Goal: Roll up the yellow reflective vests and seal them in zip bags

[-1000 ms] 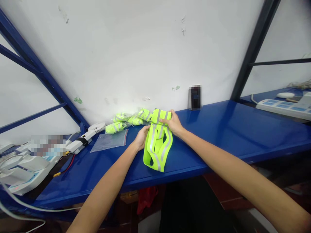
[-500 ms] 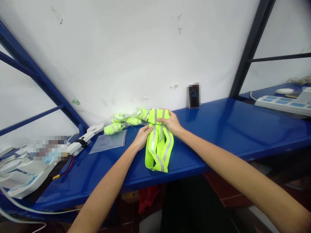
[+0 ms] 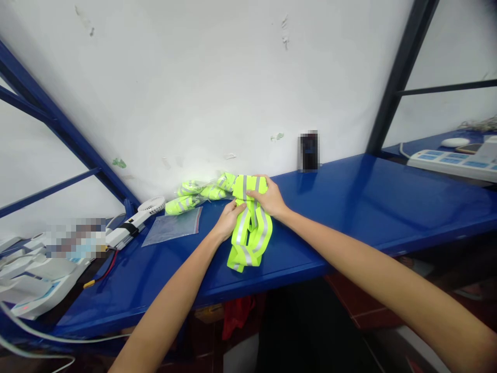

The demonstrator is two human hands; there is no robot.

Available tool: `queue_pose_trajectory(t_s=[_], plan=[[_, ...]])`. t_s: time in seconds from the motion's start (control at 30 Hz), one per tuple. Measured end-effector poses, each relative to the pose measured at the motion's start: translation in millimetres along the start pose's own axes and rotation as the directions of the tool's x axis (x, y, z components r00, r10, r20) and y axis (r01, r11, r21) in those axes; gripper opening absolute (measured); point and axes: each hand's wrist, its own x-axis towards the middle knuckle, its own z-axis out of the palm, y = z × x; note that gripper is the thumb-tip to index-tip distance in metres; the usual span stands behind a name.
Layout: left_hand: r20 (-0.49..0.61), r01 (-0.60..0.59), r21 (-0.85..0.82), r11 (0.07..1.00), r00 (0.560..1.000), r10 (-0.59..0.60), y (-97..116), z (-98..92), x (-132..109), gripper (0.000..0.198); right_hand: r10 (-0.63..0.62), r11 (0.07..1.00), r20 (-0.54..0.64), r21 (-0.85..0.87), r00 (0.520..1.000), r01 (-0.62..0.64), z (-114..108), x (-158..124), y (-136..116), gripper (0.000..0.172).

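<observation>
Centre of frame: a neon-yellow fabric strap vest with grey reflective stripes (image 3: 250, 228) lies bunched on the glossy blue surface (image 3: 349, 207), its lower loops trailing toward the near edge. The right hand (image 3: 267, 197) pinches its upper fold from the right; the left hand (image 3: 229, 220) grips the same fold from the left, fingertips nearly meeting. Left of the hands lie bagged neon-yellow vests (image 3: 198, 191) and a clear zip bag (image 3: 173, 228).
</observation>
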Motion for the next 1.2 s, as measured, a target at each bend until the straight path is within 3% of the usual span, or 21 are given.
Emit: queue_pose_trajectory(t_s=[0.17,0.3,0.43,0.53,0.67,0.87,1.03,1.2], plan=[[-0.006,-0.063,0.042,0.997,0.998,0.063,-3.6,3.7,1.0,0.048,-0.028,0.999,-0.012,-0.037,1.000,0.027,2.2,-2.6,-4.1,0.046],[-0.158,-0.169,0.089,0.982,0.971,0.181,-4.8,7.7,0.0,0.057,0.032,0.999,-0.082,0.047,0.996,-0.028,6.2,-3.1,-4.4,0.046],[-0.168,-0.318,0.357,0.878,0.903,0.395,0.4,12.0,-3.6,0.030,0.131,0.985,-0.137,0.133,0.982,-0.113,8.7,-2.8,-4.3,0.044],[-0.147,-0.345,0.477,0.808,0.875,0.461,4.5,13.5,-5.0,0.020,0.147,0.981,-0.143,0.151,0.979,-0.125,9.0,-2.5,-5.4,0.044],[-0.132,-0.349,0.499,0.794,0.874,0.467,6.5,12.6,-5.4,0.022,0.149,0.977,-0.142,0.171,0.979,-0.124,9.4,-2.5,-6.9,0.045],[-0.139,-0.291,0.675,0.678,0.852,0.504,11.9,14.7,-10.7,0.023,0.175,0.965,-0.129,0.221,0.976,-0.144,12.1,-4.7,-6.2,0.046],[-0.133,-0.245,0.762,0.600,0.847,0.514,14.0,17.6,-10.9,0.037,0.190,0.951,-0.127,0.271,0.973,-0.151,15.6,-6.5,-5.4,0.048],[-0.132,-0.238,0.735,0.634,0.868,0.479,9.0,12.9,-5.9,0.041,0.207,0.934,-0.120,0.319,0.971,-0.160,18.3,-7.3,-3.9,0.047]])
